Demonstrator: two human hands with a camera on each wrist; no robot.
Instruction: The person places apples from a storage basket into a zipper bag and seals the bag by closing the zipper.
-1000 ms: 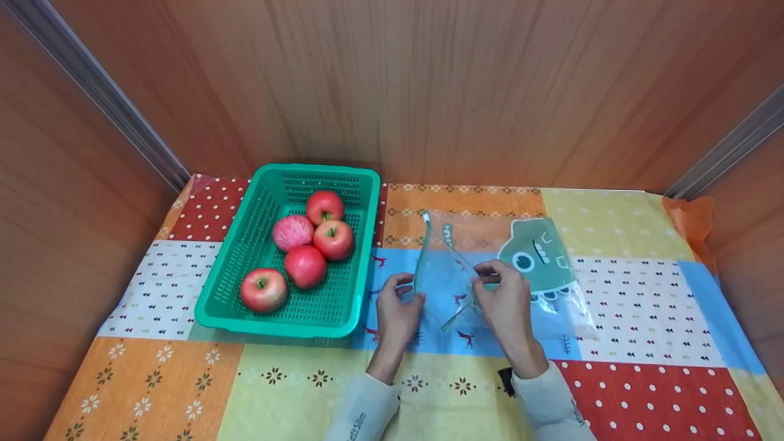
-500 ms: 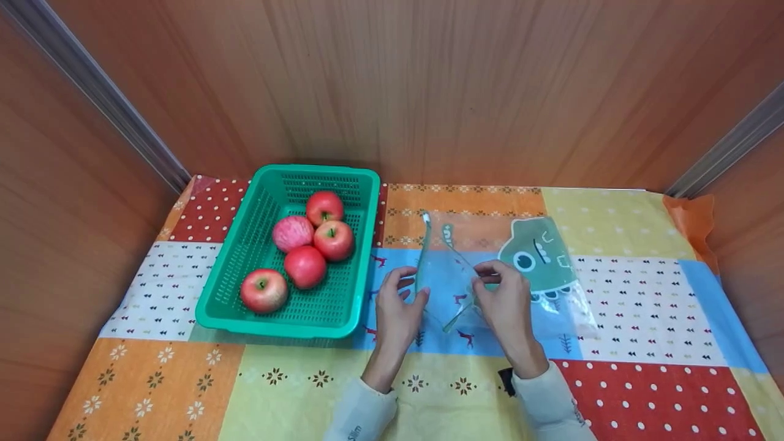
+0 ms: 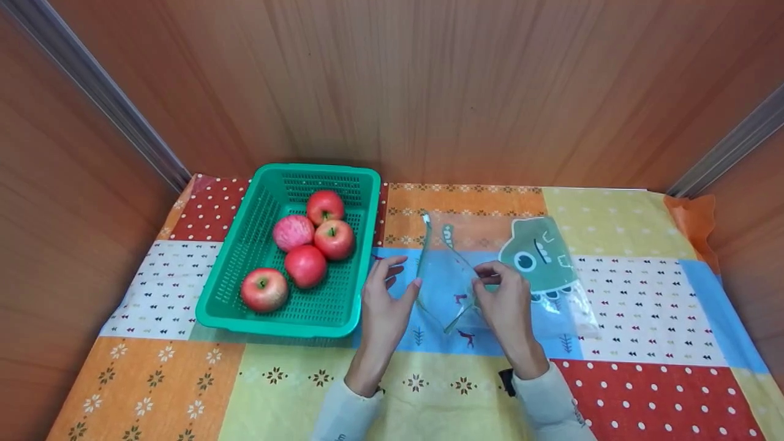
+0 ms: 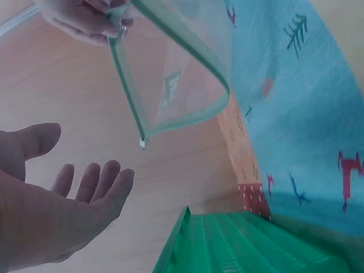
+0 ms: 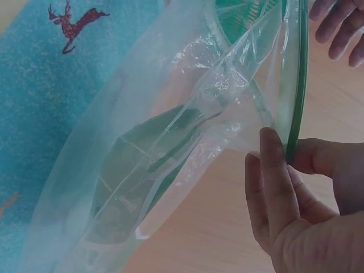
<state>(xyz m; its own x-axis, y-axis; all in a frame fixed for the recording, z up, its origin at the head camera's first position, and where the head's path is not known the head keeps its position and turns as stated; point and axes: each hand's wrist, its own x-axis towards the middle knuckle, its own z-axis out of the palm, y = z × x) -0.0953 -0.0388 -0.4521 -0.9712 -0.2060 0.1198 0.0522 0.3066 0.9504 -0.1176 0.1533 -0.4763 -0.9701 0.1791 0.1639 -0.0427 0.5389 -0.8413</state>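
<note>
A clear zip bag (image 3: 465,245) with a green cartoon monster print lies on its side, its green-edged mouth gaping toward the basket. My right hand (image 3: 505,306) pinches one edge of that mouth between thumb and fingers, as the right wrist view shows too (image 5: 307,199). Between the bag and the basket is my left hand (image 3: 386,303), fingers relaxed and holding nothing. In the left wrist view this hand (image 4: 74,199) is apart from the bag's rim. Several red apples (image 3: 305,267) rest in the green plastic basket (image 3: 278,331) at the left.
A patchwork tablecloth (image 3: 306,392) covers the table. Wood-grain panels (image 3: 392,92) rise behind it and at both sides. An orange flap of material (image 3: 695,226) sticks up at the far right corner.
My left hand has let go of the bag's mouth edge and moved left toward the basket, its fingers spreading. The right hand keeps its pinch on the bag, and the mouth stays apart.
</note>
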